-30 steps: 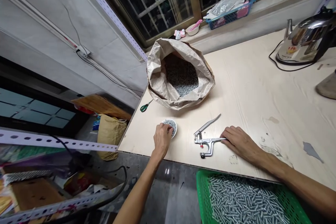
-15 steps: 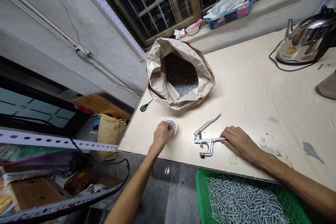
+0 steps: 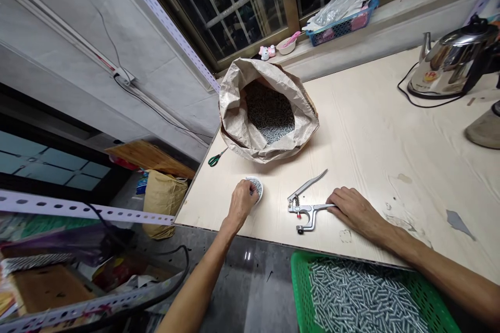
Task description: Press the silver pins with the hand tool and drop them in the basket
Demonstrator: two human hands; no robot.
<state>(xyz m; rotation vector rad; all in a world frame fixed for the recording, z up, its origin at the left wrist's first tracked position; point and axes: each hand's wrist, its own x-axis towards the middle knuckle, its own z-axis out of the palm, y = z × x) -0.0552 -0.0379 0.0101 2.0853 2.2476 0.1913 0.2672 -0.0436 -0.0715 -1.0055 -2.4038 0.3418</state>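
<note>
My left hand (image 3: pixel 241 202) reaches over a small white bowl (image 3: pixel 261 197) of tiny silvery metal parts (image 3: pixel 255 184). Its fingers are bent together at the near side of the bowl, and the fingertips hide whatever may be between them. On the table to the right lie silver snap-fastener pliers (image 3: pixel 310 209), with a spring and a red tip at the jaw. Their upper handle stands raised and spread from the lower one. My right hand (image 3: pixel 350 208) rests on the table, its fingers closed over the end of that lower handle.
Behind the bowl stands a large paper-like sack (image 3: pixel 234 130) of small metal parts. A green basket (image 3: pixel 296 291) of metal tubes sits below the table's front edge. Green-handled scissors (image 3: pixel 214 160) lie at the left edge, a steel kettle (image 3: pixel 441 65) at the back right.
Both hands, the bowl and the pliers keep practically the same places. Only a slight shift of the whole view shows.
</note>
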